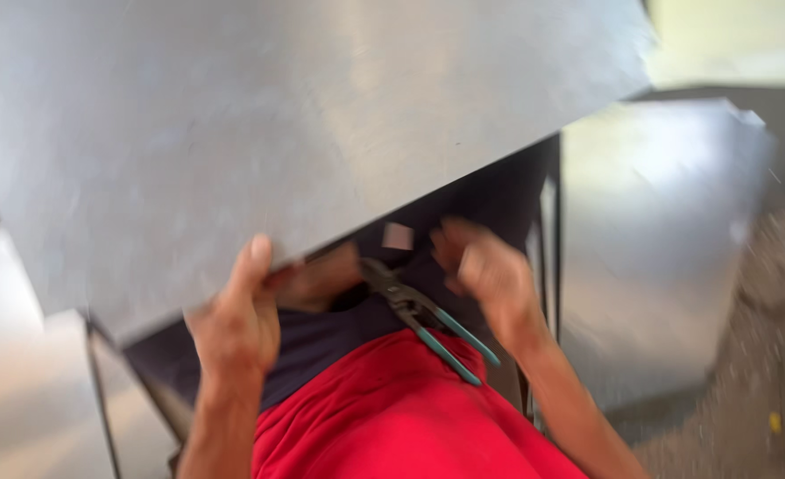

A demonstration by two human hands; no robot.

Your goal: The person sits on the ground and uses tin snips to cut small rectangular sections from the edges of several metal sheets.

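**Hands at the edge of a metal sheet, pliers resting in the lap**

We start with the large flat grey metal sheet [277, 133], which fills the upper left of the head view and tilts toward us, its near edge running down from upper right to lower left. Our left hand [237, 319] grips that near edge: the thumb lies up on the top face and the fingers curl under it, so this hand is closed on the sheet.

Just beside it, on our lap, lie the groove-joint pliers with teal-coated handles and dark steel jaws [428, 324]. The jaws point up toward the sheet's edge and the handles trail down to the right. Neither hand holds them; they rest loose on the red cloth of our clothing [392, 417] and the dark fabric above it.

Our right hand [485, 270] hovers just above and to the right of the pliers' head, near but apart from it. It is blurred; the fingers look curled, and we cannot tell whether it holds anything.

As far as we can judge, the sheet is steadied and the pliers are laid by untouched; no bend, cut or fastening shows on the sheet's edge, so the work with the tool looks not yet made.

Further out, a second grey metal panel [658, 231] lies to the right beyond a dark metal frame upright [547, 239], and gravelly ground [756, 372] shows at the far right.
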